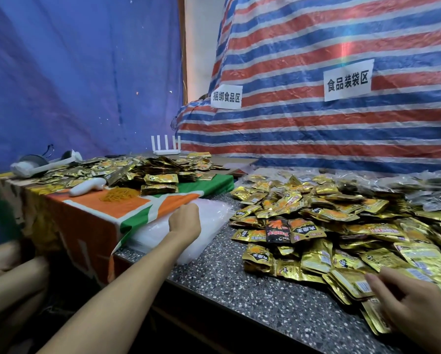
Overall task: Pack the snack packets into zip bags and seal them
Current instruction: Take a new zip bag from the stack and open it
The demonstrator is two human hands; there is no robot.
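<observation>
Glossy gold foil snack packets (342, 226) on a speckled stone counter (252, 290); translucent plastic zip bags (209, 221), woven striped tarpaulin (316, 129) far right

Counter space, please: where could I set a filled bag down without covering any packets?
Bare speckled counter runs along the near edge, between the zip bags under the left hand and the packet pile. Right of that is crowded; the right hand rests there.

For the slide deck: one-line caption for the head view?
Left hand reaches the clear zip bags; right hand rests on gold snack packets.
</observation>
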